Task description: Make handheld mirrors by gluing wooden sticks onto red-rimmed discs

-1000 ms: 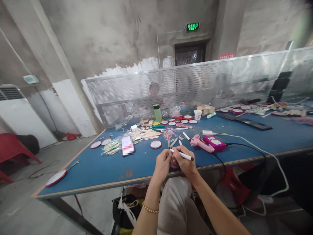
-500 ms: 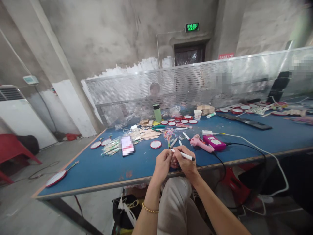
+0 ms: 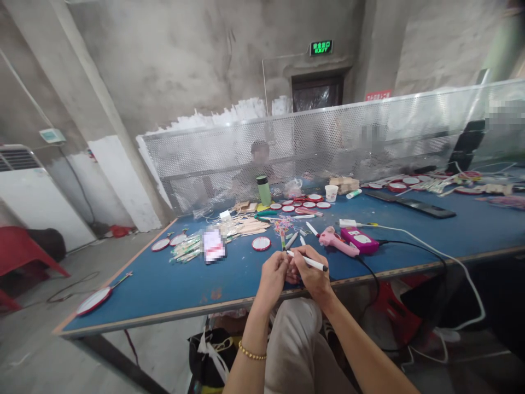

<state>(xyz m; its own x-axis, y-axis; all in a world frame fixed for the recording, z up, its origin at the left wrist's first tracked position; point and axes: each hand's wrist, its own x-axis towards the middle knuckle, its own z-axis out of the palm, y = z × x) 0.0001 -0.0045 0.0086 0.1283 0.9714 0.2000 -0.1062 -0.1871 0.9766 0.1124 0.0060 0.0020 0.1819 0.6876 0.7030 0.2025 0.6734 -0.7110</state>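
While left hand (image 3: 274, 270) pinches the coloured stick (image 3: 283, 241) and right hand (image 3: 312, 276) grips the white marker (image 3: 313, 262), fingers closed on both, keep stick steady, tip light.

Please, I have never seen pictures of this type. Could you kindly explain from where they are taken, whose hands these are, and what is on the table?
There is no machine here, only a person's two bare hands. One camera, worn on that person's head, looks forward and down.

The left hand holds a thin stick with coloured bands. The right hand holds a white marker, its tip close to the stick.

On the blue table lie a phone-like device, a white disc with a red rim, a pink glue gun and a magenta box. Farther back stand a green bottle and a paper cup, before a perforated screen.
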